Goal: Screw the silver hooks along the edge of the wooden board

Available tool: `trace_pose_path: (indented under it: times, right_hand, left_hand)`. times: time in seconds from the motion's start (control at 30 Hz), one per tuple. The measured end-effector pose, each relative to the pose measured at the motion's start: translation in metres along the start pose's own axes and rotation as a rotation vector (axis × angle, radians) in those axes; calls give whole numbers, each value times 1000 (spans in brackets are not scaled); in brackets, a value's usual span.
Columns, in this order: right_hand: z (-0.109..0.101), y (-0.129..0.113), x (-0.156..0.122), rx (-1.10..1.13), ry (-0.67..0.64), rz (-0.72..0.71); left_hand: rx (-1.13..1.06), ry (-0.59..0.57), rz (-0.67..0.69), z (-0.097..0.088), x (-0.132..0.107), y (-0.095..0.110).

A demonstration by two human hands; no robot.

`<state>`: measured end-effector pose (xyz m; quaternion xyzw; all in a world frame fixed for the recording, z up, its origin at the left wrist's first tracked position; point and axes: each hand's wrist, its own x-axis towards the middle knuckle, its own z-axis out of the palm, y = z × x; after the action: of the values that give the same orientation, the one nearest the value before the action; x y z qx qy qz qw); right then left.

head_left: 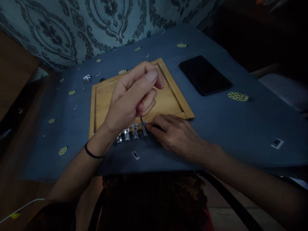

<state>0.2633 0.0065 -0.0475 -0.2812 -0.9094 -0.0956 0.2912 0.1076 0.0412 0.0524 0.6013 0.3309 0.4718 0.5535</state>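
Observation:
My left hand (137,89) is closed around a screwdriver whose handle is hidden in the fist. Only the thin shaft (141,120) shows below, pointing down at a silver metal clip (144,129) on the near edge of a framed wooden board (166,69). Beside that clip, my right hand (174,136) has its thumb and fingers pinched at the board's edge, against the clip. More silver clips (127,134) sit in a row along the same edge, to the left, partly behind my left wrist.
A black tablet-like slab (205,75) lies on the blue patterned tablecloth (255,131), right of the board. Small shiny metal pieces (87,78) lie at the far left, near a small dark object (102,79). A patterned curtain or wall (130,22) borders the table's back.

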Motion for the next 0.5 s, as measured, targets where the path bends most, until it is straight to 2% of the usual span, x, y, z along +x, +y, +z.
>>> trace_pose_path:
  times: [0.07,0.13,0.33,0.5]
  right_hand:
    - [-1,0,0,0,-14,4]
    - [-2,0,0,2,-40,7]
    - [1,1,0,5,-5,1]
    - [2,1,-1,16,-11,15]
  left_hand:
    - [-33,-49,10,-3,0,-2]
    - [-67,-41,55,-5,-2,-5]
    - [-81,279,168,2,-8,-9]
    - [-156,389,234,9,-11,0]
